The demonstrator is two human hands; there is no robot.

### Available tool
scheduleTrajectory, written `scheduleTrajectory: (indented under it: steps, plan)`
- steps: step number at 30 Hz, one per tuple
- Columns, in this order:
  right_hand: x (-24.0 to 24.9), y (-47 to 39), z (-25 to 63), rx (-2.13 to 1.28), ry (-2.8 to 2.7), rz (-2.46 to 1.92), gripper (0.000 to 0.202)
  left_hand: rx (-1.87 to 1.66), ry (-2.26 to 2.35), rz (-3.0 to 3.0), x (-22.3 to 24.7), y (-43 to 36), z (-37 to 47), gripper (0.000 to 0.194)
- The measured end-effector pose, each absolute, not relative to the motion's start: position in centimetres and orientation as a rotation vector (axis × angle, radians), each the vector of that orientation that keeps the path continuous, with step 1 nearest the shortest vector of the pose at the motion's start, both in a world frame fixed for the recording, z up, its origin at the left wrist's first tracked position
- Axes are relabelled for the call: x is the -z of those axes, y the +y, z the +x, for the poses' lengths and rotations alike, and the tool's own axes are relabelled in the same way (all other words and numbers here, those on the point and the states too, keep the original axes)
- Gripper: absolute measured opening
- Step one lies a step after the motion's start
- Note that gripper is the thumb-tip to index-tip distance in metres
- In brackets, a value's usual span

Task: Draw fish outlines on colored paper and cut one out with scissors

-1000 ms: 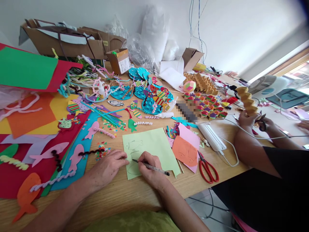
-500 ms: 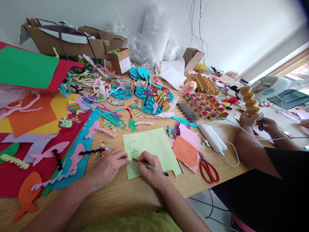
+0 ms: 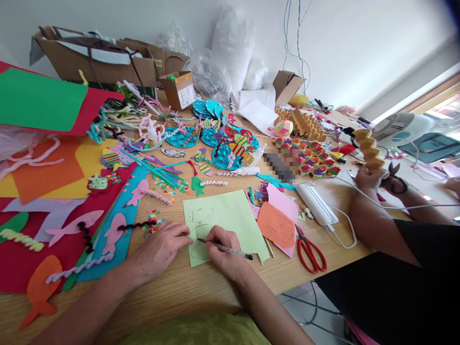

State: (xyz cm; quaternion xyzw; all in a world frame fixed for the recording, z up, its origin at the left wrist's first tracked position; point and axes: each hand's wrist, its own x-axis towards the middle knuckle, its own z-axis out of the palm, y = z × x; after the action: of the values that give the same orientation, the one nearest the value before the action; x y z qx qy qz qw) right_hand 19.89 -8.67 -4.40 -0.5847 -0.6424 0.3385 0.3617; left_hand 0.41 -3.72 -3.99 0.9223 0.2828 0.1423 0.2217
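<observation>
A light green sheet [image 3: 233, 215] lies on the wooden table, with pencil-like outlines of fish [image 3: 200, 215] near its left edge. My right hand [image 3: 224, 249] is closed around a clear pen [image 3: 233, 250], whose tip touches the sheet beside the drawings. At the sheet's left edge rests my left hand [image 3: 161, 249], fingers bent together and fingertips on the paper; whether anything is under them is hidden. Right of the sheet lie orange paper [image 3: 275, 225] and pink paper [image 3: 283, 201].
Red-handled scissors [image 3: 311, 254] and a white power strip [image 3: 316, 203] lie to the right. Cut paper fish [image 3: 114, 232] and coloured sheets cover the left side. At the right, a co-worker's hands [image 3: 372, 177] hold corrugated card [image 3: 368, 148] and dark scissors [image 3: 394, 179].
The pen in my right hand has shifted slightly to the right at its tip. The co-worker's scissors have turned and opened, and the corrugated card has moved slightly left.
</observation>
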Motion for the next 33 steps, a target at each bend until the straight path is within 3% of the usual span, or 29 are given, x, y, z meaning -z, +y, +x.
scheduleTrajectory:
  steps: [33]
  plan:
    - [4.57, -8.62, 19.7, -0.861, -1.659, -1.495, 0.007, -0.45, 0.81, 2.537, 4.51, -3.93, 0.38, 0.048]
